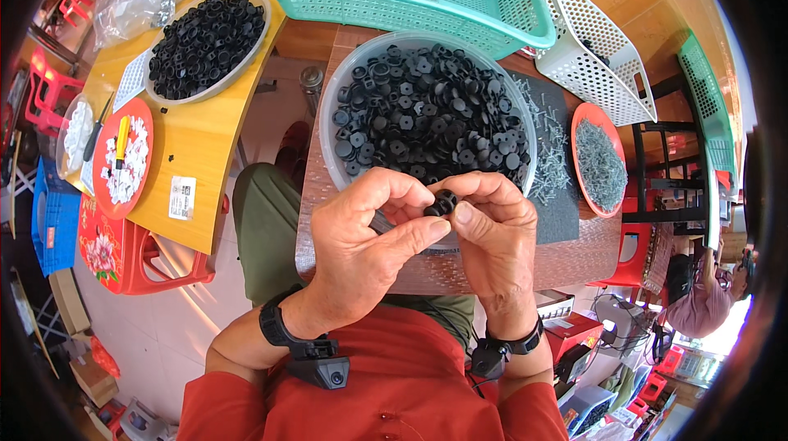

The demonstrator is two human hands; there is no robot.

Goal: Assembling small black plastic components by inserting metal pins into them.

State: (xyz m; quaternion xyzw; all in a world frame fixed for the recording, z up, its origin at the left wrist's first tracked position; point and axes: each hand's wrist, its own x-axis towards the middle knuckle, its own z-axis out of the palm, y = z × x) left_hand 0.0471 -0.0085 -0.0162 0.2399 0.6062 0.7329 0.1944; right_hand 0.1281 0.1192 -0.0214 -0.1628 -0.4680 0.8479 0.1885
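Observation:
In front of my body both hands meet over the near rim of a clear plastic tub (326, 113). A small round black plastic part (443, 203) is pinched between their fingertips; it looks like two pieces, one against the other, though fingers cover some of it. My left hand (357, 232) grips it from the left, closed at thumb and forefinger. From the other side my right hand (501, 236) pinches it with thumb and index finger. Loose black caps (435, 113) fill the tub, some round and some with a hole in the middle.
Beyond the tub stands a teal basket (394, 16); a white perforated basket (587, 35) is to its right. Screws lie on a dark mat (560, 229) and an orange plate (577, 133). The yellow table (193, 166) at left bears a bowl of black parts (205, 43) and a screwdriver (122, 137).

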